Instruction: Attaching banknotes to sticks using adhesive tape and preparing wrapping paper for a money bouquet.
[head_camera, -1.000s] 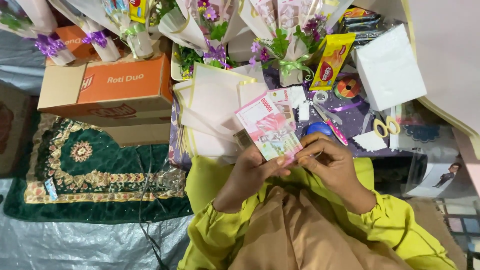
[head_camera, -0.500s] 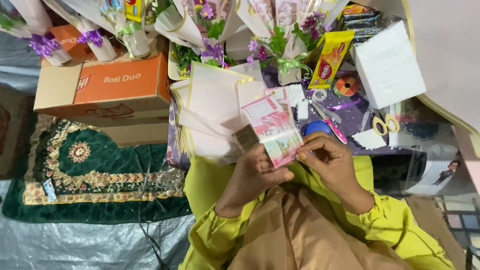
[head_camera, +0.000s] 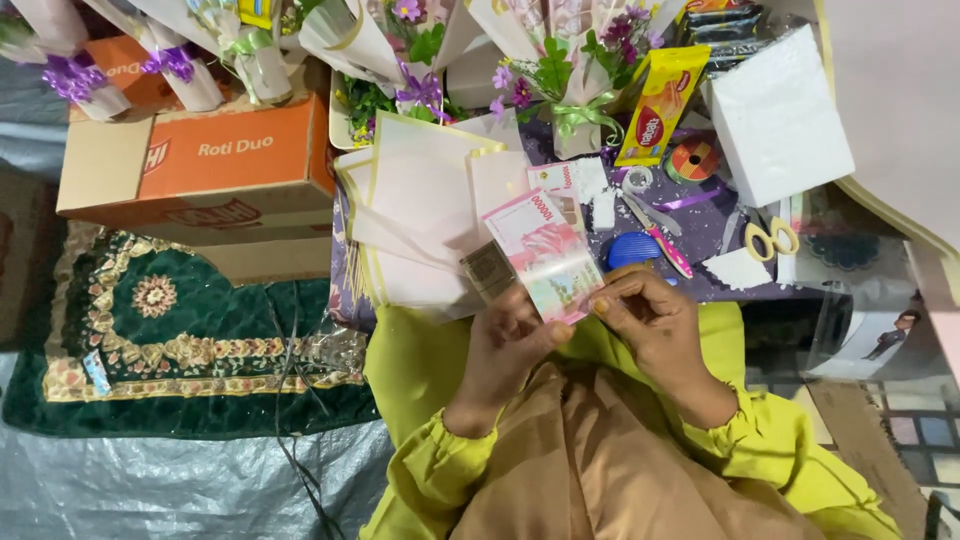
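Holding pink banknote (head_camera: 548, 256), both hands (head_camera: 510, 345), possibly tape (head_camera: 693, 160) beyond

We see a smooth paper banknote (head_camera: 548, 262), matt cardboard box (head_camera: 200, 170) upper left, glossy plastic sheet (head_camera: 150, 485) lower left.

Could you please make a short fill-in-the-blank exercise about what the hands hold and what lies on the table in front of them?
1. Both hands, left hand and right hand, hold a pink ____.
2. The scissors have ____ handles.
3. The cardboard box at the left is ____ in colour.
4. The person's sleeves are ____.

Missing words: banknote; yellow; orange; yellow-green
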